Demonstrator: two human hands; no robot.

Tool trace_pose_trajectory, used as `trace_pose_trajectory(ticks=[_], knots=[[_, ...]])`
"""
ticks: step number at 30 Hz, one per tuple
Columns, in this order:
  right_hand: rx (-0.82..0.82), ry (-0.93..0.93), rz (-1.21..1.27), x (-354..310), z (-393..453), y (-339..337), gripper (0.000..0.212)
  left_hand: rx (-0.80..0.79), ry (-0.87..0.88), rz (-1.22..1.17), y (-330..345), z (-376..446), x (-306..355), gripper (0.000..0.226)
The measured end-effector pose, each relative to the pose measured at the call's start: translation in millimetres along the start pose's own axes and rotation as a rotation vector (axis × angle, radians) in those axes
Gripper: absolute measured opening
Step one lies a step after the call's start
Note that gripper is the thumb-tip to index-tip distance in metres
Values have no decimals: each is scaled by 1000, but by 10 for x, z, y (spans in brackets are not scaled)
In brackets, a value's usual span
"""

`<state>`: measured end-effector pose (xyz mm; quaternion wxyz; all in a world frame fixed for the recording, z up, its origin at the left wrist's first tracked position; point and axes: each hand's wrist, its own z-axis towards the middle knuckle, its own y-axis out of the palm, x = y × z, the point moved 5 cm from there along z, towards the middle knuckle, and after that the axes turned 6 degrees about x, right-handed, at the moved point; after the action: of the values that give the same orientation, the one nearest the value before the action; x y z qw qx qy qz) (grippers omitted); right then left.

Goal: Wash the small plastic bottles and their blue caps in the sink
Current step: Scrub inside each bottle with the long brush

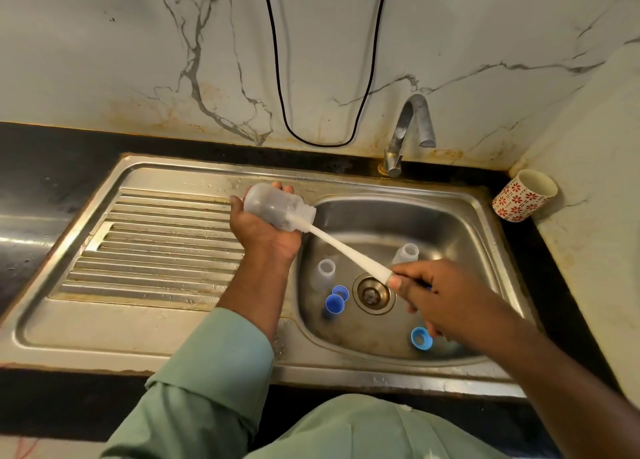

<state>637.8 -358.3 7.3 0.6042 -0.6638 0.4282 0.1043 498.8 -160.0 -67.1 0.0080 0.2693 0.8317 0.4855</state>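
left hand (263, 230) holds a bottle (277, 207) on its side | right hand (429, 292) grips a brush (343, 249) — tip inside that bottle | below — two bottles, blue caps (334, 302) in the sink (478, 216)

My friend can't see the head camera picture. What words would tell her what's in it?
Over a steel sink, the left hand holds a clear plastic bottle while the right hand pushes a white bottle brush into it. Two more bottles and three blue caps lie in the basin.

Three bottles (278, 209), three blue caps (334, 302), one brush (346, 250), one cup (523, 195).
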Motion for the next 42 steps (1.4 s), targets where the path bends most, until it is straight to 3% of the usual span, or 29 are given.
trace_pose_trajectory(ticks=[2, 5, 9, 12, 15, 19, 22, 25, 27, 28, 30, 32, 34, 35, 38, 40, 42], knots=[[118, -69, -31, -20, -10, 33, 20, -34, -9, -47, 102, -15, 39, 43], [143, -86, 247, -5, -29, -2, 23, -153, 4, -33, 291, -54, 118, 34], [-204, -69, 651, 67, -34, -75, 22, -340, 2, 0, 469, -131, 129, 36], [-500, 43, 838, 217, 20, 22, 42, -447, -83, 34, 465, -158, 66, 40], [-603, 180, 878, 415, 107, 33, 41, -455, -142, 160, 406, -183, 25, 44], [-378, 88, 314, 363, 271, -195, 39, -244, -70, 267, 242, -132, 40, 39], [-105, 9, 16, 163, 273, -210, 17, -56, 11, 133, 96, -35, 26, 38], [98, -154, -246, 35, 163, -7, 21, 16, 57, -6, 118, -1, 35, 46], [171, -223, -197, 26, 135, 92, 22, 18, 74, -64, 196, -4, 53, 45], [163, -203, -50, 45, 148, 97, 20, 18, 80, -70, 229, 10, 61, 45], [-9, -65, 385, 116, 187, 75, 19, -13, 64, -31, 268, 25, 62, 43], [-292, 64, 630, 190, 208, 49, 28, -60, -9, 69, 270, 32, 55, 41], [-488, 146, 636, 361, 295, -48, 28, -110, -109, 273, 259, 22, 37, 40], [-509, 156, 538, 440, 367, -131, 28, -154, -159, 345, 261, 11, 19, 39], [-257, 43, 60, 543, 625, -408, 26, -53, -193, 361, 138, 74, -12, 35], [93, -161, -349, 502, 686, -474, 28, 67, -133, 313, 34, 108, -39, 37], [415, -329, -585, 399, 578, -398, 37, 112, -94, 258, 12, 105, -67, 38]])
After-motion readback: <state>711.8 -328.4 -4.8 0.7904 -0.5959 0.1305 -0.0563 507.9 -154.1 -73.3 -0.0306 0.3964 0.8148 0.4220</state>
